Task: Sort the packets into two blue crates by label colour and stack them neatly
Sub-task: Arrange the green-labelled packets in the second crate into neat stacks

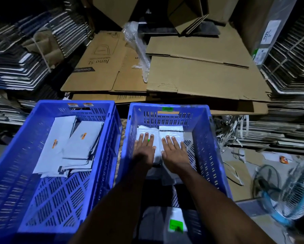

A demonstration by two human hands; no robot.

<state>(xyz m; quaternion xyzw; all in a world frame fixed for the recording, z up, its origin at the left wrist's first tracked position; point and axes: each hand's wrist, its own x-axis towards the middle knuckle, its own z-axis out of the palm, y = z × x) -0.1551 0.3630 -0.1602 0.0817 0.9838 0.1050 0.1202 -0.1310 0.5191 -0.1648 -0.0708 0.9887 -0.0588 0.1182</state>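
Meanwhile, both the left hand (144, 148) and right hand (174, 151) pressed flat, fingers straight and slightly spread, on white packets (171, 132) inside the right blue crate (207, 138).

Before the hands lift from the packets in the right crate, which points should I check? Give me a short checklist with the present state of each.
1. Left hand lies flat on the packets in the right crate: ok.
2. Right hand lies flat beside it: ok.
3. Green tag marks this crate; a green label peeks out by the left hand: ok.
4. Right hand's packet label colour: cannot tell, covered.
5. Left crate holds orange-labelled packets, fanned and overlapping, not stacked neatly: not ok.
6. Green-labelled packet near the body waits unsorted: not ok.
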